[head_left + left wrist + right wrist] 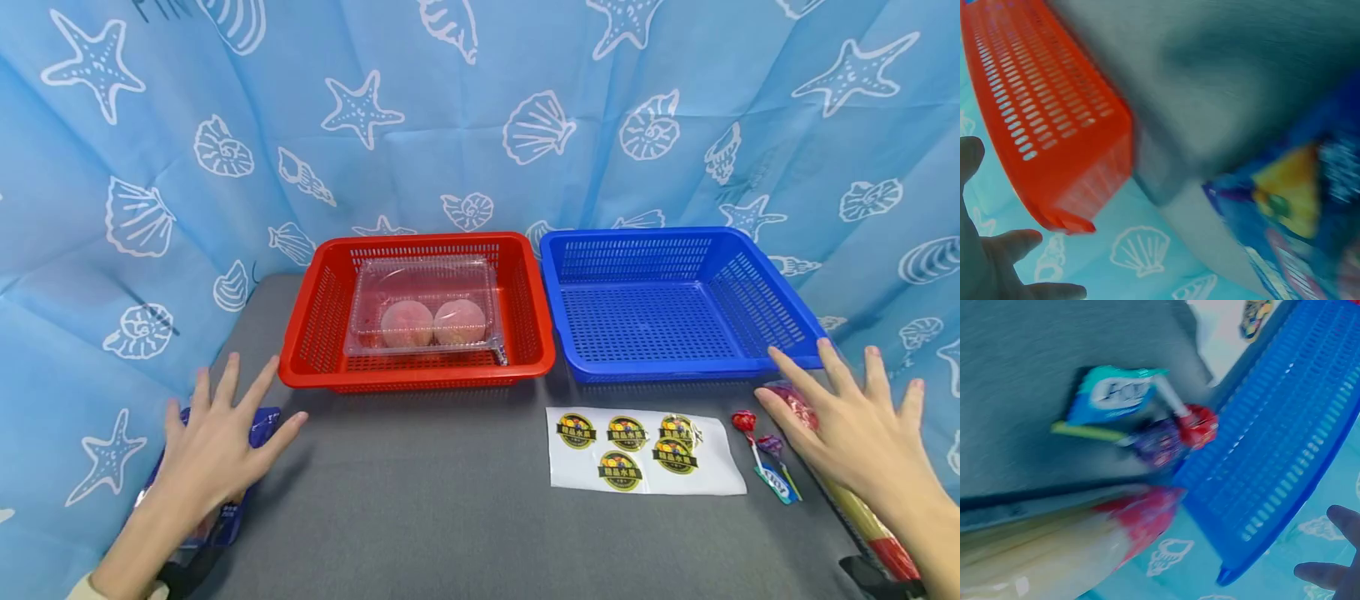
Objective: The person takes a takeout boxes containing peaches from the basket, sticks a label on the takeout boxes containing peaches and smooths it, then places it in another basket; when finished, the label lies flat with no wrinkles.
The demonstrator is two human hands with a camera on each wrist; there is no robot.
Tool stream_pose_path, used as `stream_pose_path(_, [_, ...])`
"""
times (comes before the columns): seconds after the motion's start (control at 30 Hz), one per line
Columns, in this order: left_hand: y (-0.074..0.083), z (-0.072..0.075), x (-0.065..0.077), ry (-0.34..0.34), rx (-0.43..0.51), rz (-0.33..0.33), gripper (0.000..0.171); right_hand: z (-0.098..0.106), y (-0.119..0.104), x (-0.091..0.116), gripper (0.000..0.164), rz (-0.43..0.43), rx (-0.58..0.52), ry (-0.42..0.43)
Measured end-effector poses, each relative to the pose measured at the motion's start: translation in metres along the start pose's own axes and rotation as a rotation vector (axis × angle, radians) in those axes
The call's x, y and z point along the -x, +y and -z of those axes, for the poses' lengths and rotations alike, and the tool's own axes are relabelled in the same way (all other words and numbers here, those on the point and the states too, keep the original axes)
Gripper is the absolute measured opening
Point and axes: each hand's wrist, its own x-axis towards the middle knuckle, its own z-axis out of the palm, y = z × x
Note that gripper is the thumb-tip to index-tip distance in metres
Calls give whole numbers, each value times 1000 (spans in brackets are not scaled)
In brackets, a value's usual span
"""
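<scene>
My left hand [221, 446] is held with fingers spread above a blue printed bag [262, 425], which it partly hides. My right hand [870, 425], also spread and holding nothing, hovers over a long clear packet [862, 508] with red ends and pale yellow contents. Beside that packet lie two lollipops, one with a red wrapper [744, 421] and one with a purple wrapper [1159, 444]. In the red basket [300, 375] sits a clear plastic box [423, 279] with two pinkish round fruits [407, 323]. The blue basket [637, 308] stands to its right.
A white sheet [570, 475] bearing several round dark-and-gold stickers [620, 471] lies in front of the blue basket. Grey cloth [420, 500] covers the table. A blue curtain [450, 125] printed with shells and starfish hangs close behind and at both sides.
</scene>
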Motion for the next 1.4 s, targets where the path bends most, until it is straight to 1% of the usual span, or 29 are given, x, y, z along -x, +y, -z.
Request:
stream_pose_path(0.13, [8,4,-10,-11,86,-20,95,2,-14,-8,76,35,-16,14])
stream_pose_path(0.3, [14,7,-25,-30,181,-25,97,5,-31,-21,70,117,-64,48])
stream_pose_path(0.43, [17,8,-36,-37,288,-23,101,9,-46,-32,66,181,-97,88])
stream_pose_path(0.57, [20,5,-49,-20,385,-7,107,13,-68,-43,65,219,-130,109])
stream_pose_path(0.7, [22,-1,-60,1,459,-3,111,18,-94,-55,66,246,-172,92])
stream_pose_path(0.77, [22,-5,-65,5,490,-6,113,20,-108,-62,65,271,-191,97])
stream_pose_path(0.87, [24,-9,-71,8,505,-11,116,21,-130,-71,63,310,-244,84])
stream_pose_path(1.07, [25,-10,-79,-3,508,-26,123,19,-170,-85,62,364,-376,11])
stream_pose_path(1.3, [25,-6,-84,-61,498,-31,129,12,-208,-101,64,407,-463,-13])
stream_pose_path(1.4, [24,-6,-85,-74,507,-32,128,10,-222,-107,65,411,-506,-35])
